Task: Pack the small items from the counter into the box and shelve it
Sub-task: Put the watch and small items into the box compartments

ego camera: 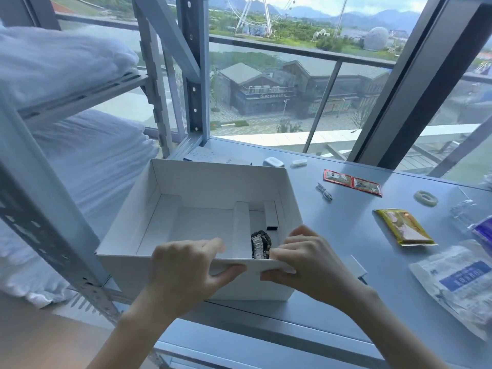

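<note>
1. Both hands grip the near wall of the box, fingers hooked inside, thumbs pressed on the outer face.
2. Left hand clamps the rim near its middle.
3. Right hand pinches the rim closer to the right corner, its fingers just beside the bracelet.
4. That white box sits open on the counter, at its left end, right against the metal rack.
5. Inside, cardboard dividers split the right part into narrow slots; the dark bracelet lies in the slot nearest the right wall, with a small black piece behind it.
6. Still out on the counter, well apart from the box: a yellow packet, two joined red sachets, a tape roll, a coiled cable, a white pouch with a blue label and crumpled clear plastic.
7. Two small white cases rest by the window, just behind the box.
8. White bedding fills the rack shelves on the left.
</note>
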Demonstrator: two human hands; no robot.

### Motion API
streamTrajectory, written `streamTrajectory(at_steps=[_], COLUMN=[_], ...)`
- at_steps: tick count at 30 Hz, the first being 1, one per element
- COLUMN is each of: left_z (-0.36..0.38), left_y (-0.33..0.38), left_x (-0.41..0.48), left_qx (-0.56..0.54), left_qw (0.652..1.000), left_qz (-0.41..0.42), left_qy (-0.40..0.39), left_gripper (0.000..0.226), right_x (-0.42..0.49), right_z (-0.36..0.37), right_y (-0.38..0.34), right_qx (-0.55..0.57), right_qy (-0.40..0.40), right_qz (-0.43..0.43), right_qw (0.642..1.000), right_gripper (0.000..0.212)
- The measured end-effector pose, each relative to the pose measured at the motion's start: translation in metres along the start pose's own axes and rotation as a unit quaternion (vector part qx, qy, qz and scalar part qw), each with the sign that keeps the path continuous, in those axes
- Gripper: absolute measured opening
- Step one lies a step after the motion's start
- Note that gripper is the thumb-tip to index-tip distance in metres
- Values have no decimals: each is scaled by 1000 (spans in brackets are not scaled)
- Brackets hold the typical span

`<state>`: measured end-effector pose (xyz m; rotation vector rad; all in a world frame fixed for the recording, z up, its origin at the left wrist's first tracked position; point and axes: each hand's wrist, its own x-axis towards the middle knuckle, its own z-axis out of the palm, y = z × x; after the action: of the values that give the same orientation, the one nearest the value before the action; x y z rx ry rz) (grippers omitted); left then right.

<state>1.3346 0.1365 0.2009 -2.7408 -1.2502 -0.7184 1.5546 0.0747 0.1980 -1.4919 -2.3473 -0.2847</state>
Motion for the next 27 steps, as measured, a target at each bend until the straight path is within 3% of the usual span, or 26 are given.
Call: streamTrajectory(at_steps=[16, 21, 24, 27], left_z=[-3, -9, -18, -32], left_y=[5, 7, -11, -42], left_x=[-2, -8, -12, -2], left_qx=[21, 25, -42, -72], left_qw=[1000, 997, 991, 992], left_qz=[-10, 32, 58, 77], left_qy=[-13, -60, -111, -75], left_gripper=[59, 56, 67, 66], right_x=[-5, -6, -12, -17], right_z=[15, 3, -12, -28], right_y=[-3, 16, 35, 47], right_qx=[8, 58, 80, 52], right_qy=[99, 63, 14, -47], right_qz=[13, -55, -65, -44], right_qw=[995, 995, 995, 997], right_gripper=[39, 42, 39, 33])
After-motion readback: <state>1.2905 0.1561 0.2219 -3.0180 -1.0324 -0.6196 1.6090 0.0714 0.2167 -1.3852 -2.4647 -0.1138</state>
